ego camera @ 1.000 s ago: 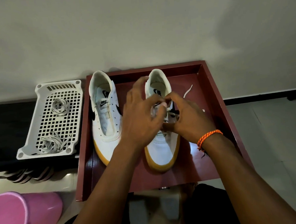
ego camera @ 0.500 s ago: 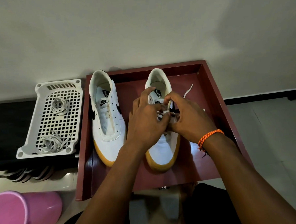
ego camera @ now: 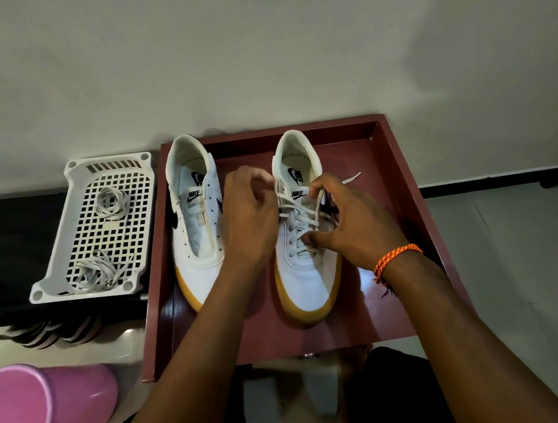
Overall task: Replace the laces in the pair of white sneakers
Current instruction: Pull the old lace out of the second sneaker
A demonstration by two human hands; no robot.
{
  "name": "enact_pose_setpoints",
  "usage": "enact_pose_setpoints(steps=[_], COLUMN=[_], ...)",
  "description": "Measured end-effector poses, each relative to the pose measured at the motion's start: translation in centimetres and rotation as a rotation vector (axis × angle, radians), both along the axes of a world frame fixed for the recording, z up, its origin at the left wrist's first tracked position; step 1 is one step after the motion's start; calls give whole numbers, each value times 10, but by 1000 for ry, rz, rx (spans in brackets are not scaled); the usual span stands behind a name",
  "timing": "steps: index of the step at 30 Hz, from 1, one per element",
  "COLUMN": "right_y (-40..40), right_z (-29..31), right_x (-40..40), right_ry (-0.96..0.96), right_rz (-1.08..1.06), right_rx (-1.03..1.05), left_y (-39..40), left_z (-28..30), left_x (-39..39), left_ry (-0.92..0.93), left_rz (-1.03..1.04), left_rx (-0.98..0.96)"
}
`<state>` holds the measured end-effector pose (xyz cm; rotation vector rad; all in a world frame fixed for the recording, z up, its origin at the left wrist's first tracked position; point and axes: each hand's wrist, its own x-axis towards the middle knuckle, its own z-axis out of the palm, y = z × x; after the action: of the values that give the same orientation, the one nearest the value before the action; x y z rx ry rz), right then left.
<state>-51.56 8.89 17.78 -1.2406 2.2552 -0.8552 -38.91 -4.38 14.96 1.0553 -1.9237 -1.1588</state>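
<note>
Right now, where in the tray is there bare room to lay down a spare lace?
The widest bare patch in the tray is its right side, between the laced sneaker and the right wall; a lace end lies at its far part. The near strip past the toes is crossed by both forearms. Crowded: the gap between the sneakers, filled by the left hand.
</note>
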Motion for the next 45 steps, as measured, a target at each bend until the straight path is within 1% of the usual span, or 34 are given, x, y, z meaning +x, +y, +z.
enact_pose_setpoints(steps=[3,6,8,10,12,14,15,17,18,19,21,22,24,27,28,30,33,35,38,40,42,45], right_y=[-1,-2,-2,-2,-2,-2,-1,-1,0,0,-1,-1,-1,-1,-1,-2,-3,-3,-3,-2,-2,-1], right_z=[-2,-3,-4,-4,-4,-4,-3,-2,-1,-1,-1,-1,-2,-5,-5,-7,-9,-8,-6,-5,-4,-4], right_x=[0,0,0,-1,0,0,0,-1,-1,-1,-1,-1,-1,-1,-1,-1,-1,-1,0,0,-1,-1], right_ry=[-9,-15,-10,-11,-18,-15,-12,-4,-2,-2,-2,-2,-5,-12,-12,-15,-29,-20,3,0,-8,-24], right_rz=[-2,8,14,12,15,16,14,5,0,-2,-2,-3,-4,5,9,13,9,3,-6,-5,3,5], right_rx=[-10,-20,-38,-43,-38,-30,-23,-6,-2,-3,-14,-16,-12,-38,-48,-51,-55,-40,-15,-20,-28,-25], left_y=[6,18,23,24,25,25,23,18,15,12,5,3,6,19,23,28,23,18,11,7,4,9], left_z=[4,9,2,-5,-8,-6,-4,5,7,8,7,4,2,-1,-3,-8,-9,-7,0,0,0,4], left_x=[2,0,-1,-1,-1,-5,-7,-10,-9,-8,-3,-2,-1,-2,-3,-4,-6,-8,-7,-6,-4,-2], left_ry=[-56,-239,-382,-427,-401,-317,-229,26,124,156,38,-23,-104,-357,-397,-404,-334,-238,-30,32,-4,-158], left_rz=[-122,-209,-240,-251,-252,-235,-219,-149,-93,-51,32,33,-45,-199,-229,-248,-216,-173,-77,7,36,-61], left_rx=[-203,-388,-453,-461,-413,-367,-321,-146,-78,-72,-209,-267,-339,-466,-472,-436,-368,-302,-156,-140,-220,-353])
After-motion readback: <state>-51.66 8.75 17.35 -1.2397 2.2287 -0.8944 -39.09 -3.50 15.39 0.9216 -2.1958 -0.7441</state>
